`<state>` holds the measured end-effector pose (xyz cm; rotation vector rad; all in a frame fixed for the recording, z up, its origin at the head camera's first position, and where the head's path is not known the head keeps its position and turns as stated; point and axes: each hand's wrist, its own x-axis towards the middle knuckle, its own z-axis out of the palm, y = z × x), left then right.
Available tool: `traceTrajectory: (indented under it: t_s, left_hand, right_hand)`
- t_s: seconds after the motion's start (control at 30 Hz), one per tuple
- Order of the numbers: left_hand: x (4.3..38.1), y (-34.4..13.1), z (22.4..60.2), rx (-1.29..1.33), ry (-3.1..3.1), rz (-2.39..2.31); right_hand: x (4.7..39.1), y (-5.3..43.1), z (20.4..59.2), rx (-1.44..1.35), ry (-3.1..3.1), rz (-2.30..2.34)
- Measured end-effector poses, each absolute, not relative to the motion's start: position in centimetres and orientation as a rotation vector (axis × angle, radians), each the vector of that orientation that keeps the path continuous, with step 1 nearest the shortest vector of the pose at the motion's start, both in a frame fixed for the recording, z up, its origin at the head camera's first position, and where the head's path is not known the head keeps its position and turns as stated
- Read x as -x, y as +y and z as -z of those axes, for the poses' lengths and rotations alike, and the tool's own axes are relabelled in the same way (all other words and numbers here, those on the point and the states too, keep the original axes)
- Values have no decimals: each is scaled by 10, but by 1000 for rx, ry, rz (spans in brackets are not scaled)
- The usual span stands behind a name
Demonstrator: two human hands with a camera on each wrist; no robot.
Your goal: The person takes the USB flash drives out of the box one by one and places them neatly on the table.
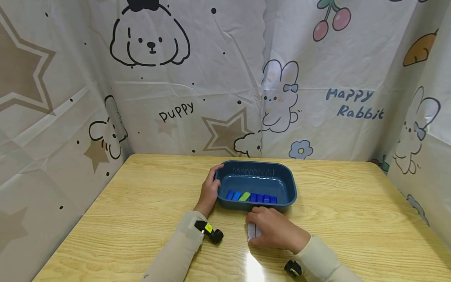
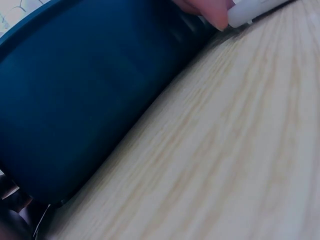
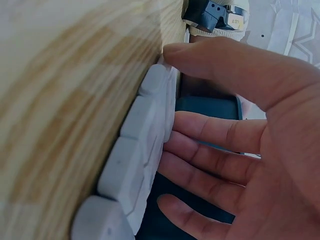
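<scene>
A dark blue rectangular basin [image 1: 289, 188] stands on the table. My left hand [image 1: 208, 192] grips its left end, fingers along the outer wall and thumb at the rim. Just in front of the basin, my right hand [image 1: 273, 229] reaches over a row of white rounded-edge blocks [image 1: 251, 232], its thumb at the near end and fingertips at the far end. In the right wrist view the white blocks [image 3: 137, 120] lie side by side on the wood, with the thumb and several fingertips against them. The palm hides part of the row from above.
Inside the basin, along its near wall, several small blue blocks [image 1: 260, 198] and one green block [image 1: 244, 196] lie in a line. The wooden table [image 1: 148, 235] ends at a printed cloth [image 1: 162, 129] behind and at both sides.
</scene>
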<state>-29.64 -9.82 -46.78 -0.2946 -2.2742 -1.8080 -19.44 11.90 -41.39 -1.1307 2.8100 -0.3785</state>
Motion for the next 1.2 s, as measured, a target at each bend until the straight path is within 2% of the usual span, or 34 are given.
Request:
traceTrajectory:
  t_s: [0.9, 1.2]
  left_hand:
    - [292, -99, 471, 285, -2297, 1809]
    - [296, -98, 467, 309, -2287, 1789]
  right_hand:
    - [189, 120, 415, 1083, 2795, 356]
    - [191, 122, 404, 1115, 2800, 444]
